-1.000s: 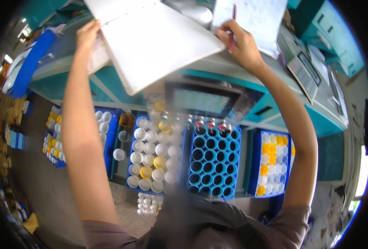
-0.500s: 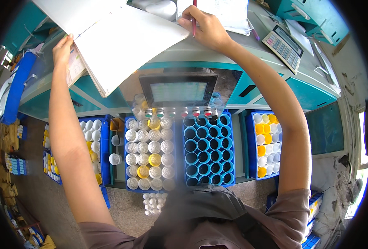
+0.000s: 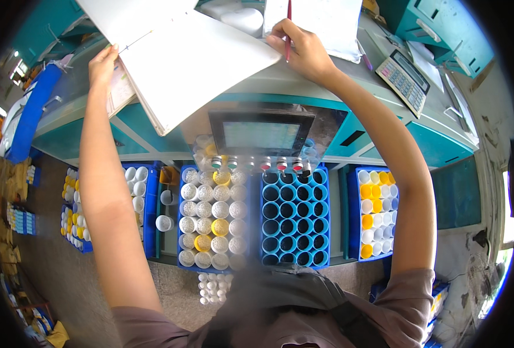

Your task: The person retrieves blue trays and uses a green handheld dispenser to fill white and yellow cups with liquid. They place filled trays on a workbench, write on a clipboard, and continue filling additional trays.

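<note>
An opened notebook with blank white pages [image 3: 205, 58] leans out over the front of the grey counter. Its left edge is gripped by my left hand [image 3: 102, 65], near a pen line on the page. A dark red pen [image 3: 289, 29] stands upright in the fingers of my right hand [image 3: 303, 49], at the notebook's right corner. Beyond that hand lie white sheets [image 3: 326, 26], with a purple pen [image 3: 363, 53] at their edge. A calculator [image 3: 405, 81] rests on the counter farther right.
Below the counter edge is a control panel with a screen [image 3: 261, 136] and round buttons. Nearer me stand a blue crate of white and yellow cups [image 3: 220, 210] holding pale granules and a crate of blue cups [image 3: 288, 210]. Further crates of cups [image 3: 376, 203] stand on both sides.
The whole view has shifted slightly, so everything sits a little further right. Both hands keep their hold on the notebook and the pen.
</note>
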`<action>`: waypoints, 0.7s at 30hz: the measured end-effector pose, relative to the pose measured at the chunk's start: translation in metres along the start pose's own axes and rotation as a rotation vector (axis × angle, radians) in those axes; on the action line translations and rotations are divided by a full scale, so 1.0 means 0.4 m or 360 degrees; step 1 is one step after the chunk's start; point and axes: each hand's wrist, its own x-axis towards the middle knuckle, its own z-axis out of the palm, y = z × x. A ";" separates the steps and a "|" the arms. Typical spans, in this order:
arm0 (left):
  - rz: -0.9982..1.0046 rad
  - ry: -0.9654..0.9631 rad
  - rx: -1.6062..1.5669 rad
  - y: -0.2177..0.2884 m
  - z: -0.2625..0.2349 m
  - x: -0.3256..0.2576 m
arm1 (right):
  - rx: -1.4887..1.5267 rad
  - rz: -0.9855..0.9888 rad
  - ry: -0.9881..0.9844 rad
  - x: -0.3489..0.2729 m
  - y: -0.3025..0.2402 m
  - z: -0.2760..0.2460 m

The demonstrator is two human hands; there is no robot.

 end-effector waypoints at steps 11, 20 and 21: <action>0.0244 0.0088 0.0204 -0.018 0.001 0.004 | 0.0152 0.0146 -0.0076 0.004 -0.029 -0.021; 0.0054 0.0039 0.0135 0.053 0.011 -0.063 | 0.0173 0.0163 -0.0087 0.005 -0.032 -0.023; 0.0066 0.0026 0.0147 0.055 0.011 -0.065 | 0.0166 0.0152 -0.0083 0.005 -0.030 -0.022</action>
